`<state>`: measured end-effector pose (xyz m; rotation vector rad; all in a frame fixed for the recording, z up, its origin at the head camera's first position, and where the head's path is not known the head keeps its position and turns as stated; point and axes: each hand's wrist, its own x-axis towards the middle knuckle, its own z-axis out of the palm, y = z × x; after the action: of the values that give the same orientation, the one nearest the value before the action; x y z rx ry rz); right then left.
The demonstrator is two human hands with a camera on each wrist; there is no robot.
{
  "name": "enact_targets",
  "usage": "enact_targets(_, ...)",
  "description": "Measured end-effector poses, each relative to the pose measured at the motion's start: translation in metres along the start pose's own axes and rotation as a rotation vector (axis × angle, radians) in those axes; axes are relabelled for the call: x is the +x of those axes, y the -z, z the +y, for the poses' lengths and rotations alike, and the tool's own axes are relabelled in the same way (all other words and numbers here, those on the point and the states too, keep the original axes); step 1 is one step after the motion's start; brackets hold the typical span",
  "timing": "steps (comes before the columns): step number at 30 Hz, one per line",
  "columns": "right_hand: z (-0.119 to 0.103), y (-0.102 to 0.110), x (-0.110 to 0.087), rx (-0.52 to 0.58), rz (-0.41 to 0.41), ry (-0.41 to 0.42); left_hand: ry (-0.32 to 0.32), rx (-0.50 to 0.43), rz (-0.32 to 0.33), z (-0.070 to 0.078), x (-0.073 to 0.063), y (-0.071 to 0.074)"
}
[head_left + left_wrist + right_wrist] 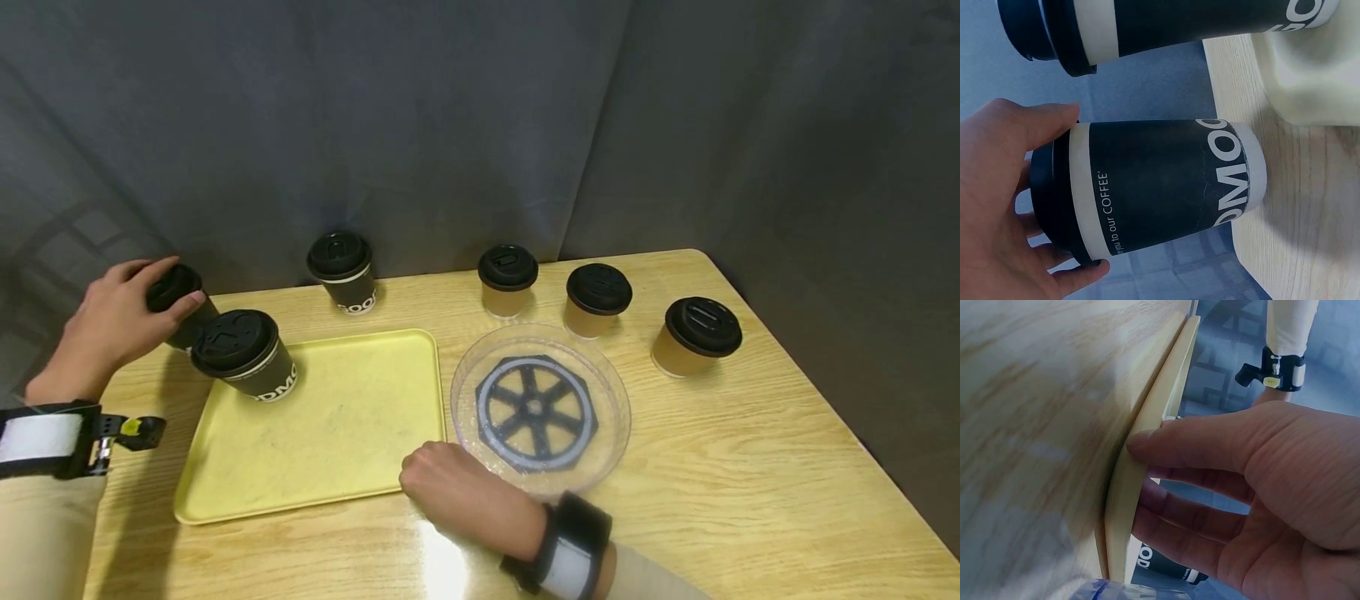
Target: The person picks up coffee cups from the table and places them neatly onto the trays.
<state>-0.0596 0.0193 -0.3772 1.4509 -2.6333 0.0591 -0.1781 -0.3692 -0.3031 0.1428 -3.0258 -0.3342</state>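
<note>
At the far left, my left hand (pixel 112 312) grips a black paper coffee cup (pixel 1154 184) from above; the thumb and fingers spread round its black lid (pixel 1054 194). That cup stands upright on the wooden table, beside the yellow tray (pixel 352 425). Another black coffee cup (pixel 270 371) with a lid stands on the tray's back left corner. My right hand (pixel 465 492) is at the front right corner of the tray, its thumb and fingers pinching the rim (pixel 1124 487). Part of the held cup is hidden in the head view.
A third black cup (pixel 352 292) stands behind the tray. Right of the tray is a round clear plastic dish (pixel 615 433) with a dark wheel-like pattern. Three smaller brown cups (pixel 506 302) with black lids stand behind and right of it. A dark curtain (pixel 450 125) hangs behind the table.
</note>
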Motion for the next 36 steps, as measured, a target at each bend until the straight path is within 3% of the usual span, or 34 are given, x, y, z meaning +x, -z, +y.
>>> enact_targets(22, 0.001, -0.002, 0.0, -0.007, 0.004, 0.01, 0.017, 0.048, 0.067, 0.002, -0.026, 0.005)
enact_targets(36, 0.001, 0.0, 0.0, 0.007, -0.013, -0.002, -0.053, 0.057, 0.12, 0.005, -0.048, 0.012)
